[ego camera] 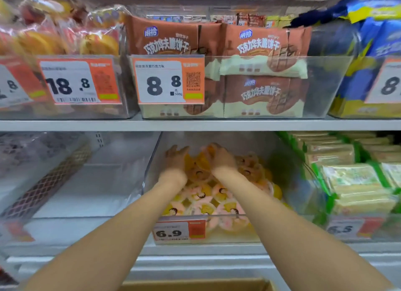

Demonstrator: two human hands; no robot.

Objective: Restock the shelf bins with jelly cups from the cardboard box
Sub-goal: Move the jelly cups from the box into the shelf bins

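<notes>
Had both bare forearms stretched into the clear bin (pixel 286 178) at the middle of the lower shelf (pixel 195 250). Held the left hand (pixel 175 158) near the back of that bin, fingers loose and slightly spread, gripping nothing. Curled the right hand (pixel 220 159) about an orange jelly cup (pixel 208 149) at the top of the heap, just beside the left hand, with blur hiding the finer detail of the grip. Found the jelly cups (pixel 208 204), yellow and orange under pink-figured lids, heaped in the same bin from its front wall back to beneath the hands. Noted a price tag (pixel 179 232) reading 6.9 on the bin's front, and the rim of the cardboard box (pixel 195 285) at the bottom edge of the view, below the shelf. Saw green-edged yellow packs (pixel 358 186) stacked in the bin to the right. Saw, on the upper shelf (pixel 195 125), brown wafer packs (pixel 262 95) in a clear bin tagged 8.8, with bagged buns (pixel 65 41) to its left and blue-and-yellow packs (pixel 379 41) to its right.
</notes>
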